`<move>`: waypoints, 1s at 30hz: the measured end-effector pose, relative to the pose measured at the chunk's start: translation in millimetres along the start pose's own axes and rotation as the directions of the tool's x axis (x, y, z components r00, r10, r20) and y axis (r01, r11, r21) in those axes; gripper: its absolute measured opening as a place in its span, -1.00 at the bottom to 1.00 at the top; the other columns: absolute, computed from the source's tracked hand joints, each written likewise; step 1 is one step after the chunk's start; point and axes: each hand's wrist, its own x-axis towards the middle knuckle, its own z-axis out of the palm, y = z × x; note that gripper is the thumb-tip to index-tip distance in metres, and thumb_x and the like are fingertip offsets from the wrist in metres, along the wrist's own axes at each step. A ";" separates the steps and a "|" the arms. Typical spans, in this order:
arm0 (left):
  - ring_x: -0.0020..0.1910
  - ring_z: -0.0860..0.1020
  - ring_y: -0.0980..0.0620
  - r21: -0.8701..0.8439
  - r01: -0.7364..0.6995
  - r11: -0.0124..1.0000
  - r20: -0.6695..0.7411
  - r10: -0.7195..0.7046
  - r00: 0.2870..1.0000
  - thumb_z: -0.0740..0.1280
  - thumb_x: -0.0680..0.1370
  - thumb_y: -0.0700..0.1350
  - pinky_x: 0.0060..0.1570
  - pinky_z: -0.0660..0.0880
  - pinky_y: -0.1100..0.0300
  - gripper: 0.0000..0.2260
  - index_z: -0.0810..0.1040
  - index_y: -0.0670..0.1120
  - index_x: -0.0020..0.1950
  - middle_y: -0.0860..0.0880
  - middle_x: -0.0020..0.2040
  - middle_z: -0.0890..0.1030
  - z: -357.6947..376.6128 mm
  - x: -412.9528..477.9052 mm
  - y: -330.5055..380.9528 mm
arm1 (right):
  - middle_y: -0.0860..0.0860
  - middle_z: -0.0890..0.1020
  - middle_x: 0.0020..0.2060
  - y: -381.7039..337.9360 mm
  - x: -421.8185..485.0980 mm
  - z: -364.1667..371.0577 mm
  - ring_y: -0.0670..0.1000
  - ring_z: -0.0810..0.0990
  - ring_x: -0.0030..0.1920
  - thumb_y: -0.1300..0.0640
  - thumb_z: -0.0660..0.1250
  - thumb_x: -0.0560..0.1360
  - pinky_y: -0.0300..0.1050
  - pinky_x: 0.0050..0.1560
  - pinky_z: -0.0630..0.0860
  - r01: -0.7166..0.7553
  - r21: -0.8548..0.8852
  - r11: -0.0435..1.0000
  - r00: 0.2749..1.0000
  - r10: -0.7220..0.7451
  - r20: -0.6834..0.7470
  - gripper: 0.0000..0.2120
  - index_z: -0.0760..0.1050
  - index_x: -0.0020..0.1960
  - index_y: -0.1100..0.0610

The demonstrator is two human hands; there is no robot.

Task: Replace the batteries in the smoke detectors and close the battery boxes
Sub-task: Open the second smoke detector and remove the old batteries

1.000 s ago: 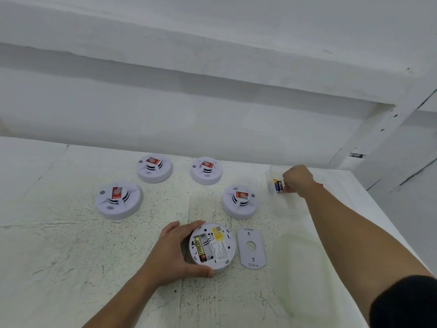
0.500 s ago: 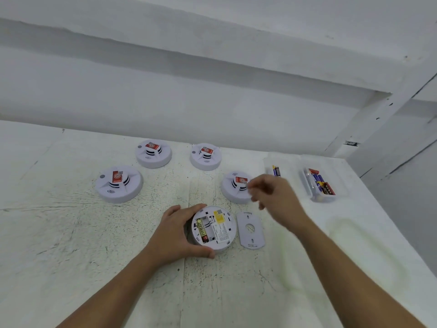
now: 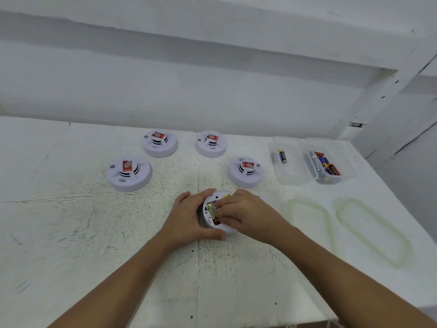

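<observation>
An overturned white smoke detector [image 3: 208, 223] lies on the table at centre, its battery compartment open. A gold and black battery [image 3: 212, 213] sits in the compartment. My left hand [image 3: 186, 216] grips the detector's left rim, thumb at the near edge. My right hand [image 3: 246, 214] covers the detector's right half, with curled fingertips pinching the battery's right side. The detector's loose cover is hidden under my right hand.
Several other smoke detectors stand dome up behind: one at left [image 3: 128, 172], two at the back [image 3: 160, 143] [image 3: 211, 144], one at right [image 3: 246, 171]. Two clear boxes sit far right, one [image 3: 287, 171] holding a single battery [image 3: 281, 156], the other [image 3: 347, 171] several. Two clear lids [image 3: 307, 223] [image 3: 371, 230] lie nearer.
My right hand left the clear box, where it dropped a battery, and came back onto the open detector. My left hand kept its hold. The view tilted down.
</observation>
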 end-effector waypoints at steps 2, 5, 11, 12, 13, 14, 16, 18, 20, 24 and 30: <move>0.24 0.33 0.44 -0.005 -0.001 1.000 0.013 0.001 1.000 0.45 0.07 0.43 0.42 -0.05 0.26 -0.01 0.27 0.16 0.44 0.37 0.24 0.42 -0.4 -0.3 -1.5 | -0.03 0.71 -0.11 0.7 2.5 -0.8 0.04 0.61 -0.18 0.15 0.31 0.46 -0.13 -0.12 0.47 0.022 -0.010 1.000 0.998 -0.021 0.061 -0.84 0.67 -0.13 0.14; 0.25 0.34 0.42 -0.012 -0.001 1.000 0.020 0.001 1.000 0.46 0.09 0.41 0.43 -0.06 0.26 -0.02 0.25 0.16 0.44 0.35 0.24 0.44 -1.5 -0.8 -1.2 | -0.09 0.69 -0.14 2.6 5.1 -3.4 0.05 0.55 -0.18 0.09 0.27 0.50 -0.16 -0.22 0.42 0.029 -0.039 0.999 0.993 -0.024 0.116 -0.80 0.66 -0.11 0.11; 0.23 0.34 0.46 -0.007 0.003 1.000 0.021 -0.003 1.000 0.48 0.08 0.38 0.42 -0.08 0.26 -0.02 0.24 0.19 0.44 0.40 0.21 0.43 -3.8 -1.4 1.3 | 0.01 0.66 -0.27 3.5 19.1 -10.6 0.08 0.58 -0.17 0.26 0.34 0.45 -0.03 -0.27 0.55 0.193 -0.133 0.972 0.959 -0.159 0.233 -0.88 0.62 -0.22 0.17; 0.22 0.34 0.45 -0.006 0.009 1.000 0.021 -0.009 1.000 0.48 0.07 0.38 0.43 -0.08 0.25 -0.02 0.24 0.20 0.44 0.40 0.20 0.43 -4.0 -1.4 2.3 | 0.03 0.65 -0.30 4.1 21.3 -10.4 0.09 0.57 -0.20 0.29 0.35 0.43 -0.02 -0.31 0.55 0.213 -0.139 0.967 0.953 -0.175 0.246 -0.89 0.60 -0.25 0.19; 0.23 0.34 0.45 -0.008 0.018 1.000 0.022 -0.018 1.000 0.48 0.07 0.38 0.43 -0.08 0.25 -0.03 0.23 0.22 0.43 0.41 0.19 0.43 -3.7 -1.3 2.5 | 0.05 0.63 -0.32 4.7 23.3 -10.0 0.10 0.56 -0.23 0.31 0.35 0.42 0.00 -0.32 0.55 0.233 -0.142 0.962 0.947 -0.192 0.257 -0.89 0.59 -0.27 0.20; 0.24 0.33 0.45 -0.010 0.027 1.000 0.024 -0.027 0.999 0.48 0.06 0.38 0.43 -0.09 0.26 -0.03 0.22 0.25 0.41 0.43 0.18 0.43 -3.9 -1.2 3.4 | 0.06 0.63 -0.33 5.6 24.8 -9.4 0.11 0.56 -0.26 0.32 0.35 0.41 0.02 -0.34 0.55 0.247 -0.145 0.958 0.942 -0.203 0.269 -0.89 0.58 -0.28 0.21; 0.29 0.25 0.45 -0.008 0.044 0.999 0.016 -0.044 0.999 0.49 0.02 0.39 0.40 -0.11 0.33 0.00 0.20 0.27 0.41 0.45 0.17 0.40 -4.9 -1.5 5.1 | 0.08 0.62 -0.33 6.1 26.6 -9.5 0.11 0.55 -0.30 0.33 0.34 0.40 0.03 -0.36 0.54 0.266 -0.150 0.952 0.936 -0.218 0.275 -0.89 0.58 -0.29 0.22; 0.21 0.04 0.66 -0.013 0.055 0.998 0.009 -0.055 0.998 0.54 0.01 0.33 0.34 -0.13 0.39 0.04 0.20 0.23 0.43 0.46 0.15 0.36 -6.6 -2.6 8.4 | 0.09 0.63 -0.33 6.3 27.3 -9.7 0.11 0.55 -0.33 0.34 0.35 0.38 0.01 -0.39 0.54 0.282 -0.151 0.947 0.934 -0.234 0.271 -0.90 0.59 -0.29 0.24; 0.06 -0.12 0.79 -0.022 0.070 0.997 0.011 -0.070 0.997 0.63 0.07 0.18 0.33 -0.11 0.34 0.01 0.20 0.22 0.41 0.46 0.12 0.33 -7.9 -3.3 10.9 | 0.09 0.63 -0.33 7.4 27.6 -8.6 0.11 0.55 -0.34 0.33 0.34 0.38 0.00 -0.39 0.54 0.287 -0.138 0.948 0.933 -0.244 0.266 -0.90 0.60 -0.28 0.25; 0.07 -0.09 0.77 -0.008 0.077 0.997 0.022 -0.077 0.997 0.63 0.09 0.13 0.35 -0.11 0.32 -0.01 0.21 0.22 0.41 0.44 0.14 0.35 -8.3 -2.7 11.6 | 0.07 0.64 -0.31 9.6 26.3 -8.3 0.10 0.56 -0.31 0.27 0.28 0.40 -0.06 -0.34 0.53 0.276 -0.100 0.956 0.939 -0.245 0.241 -0.85 0.60 -0.28 0.24; 0.17 0.09 0.44 -0.007 0.104 0.995 0.009 -0.104 0.995 0.63 0.06 0.15 0.36 -0.11 0.35 0.02 0.23 0.20 0.44 0.36 0.20 0.40 -9.1 -3.3 12.6 | 0.08 0.64 -0.24 12.2 28.9 -2.0 0.14 0.55 -0.18 0.23 0.23 0.44 0.09 -0.19 0.54 0.223 -0.109 0.969 0.942 -0.185 0.282 -0.81 0.59 -0.24 0.24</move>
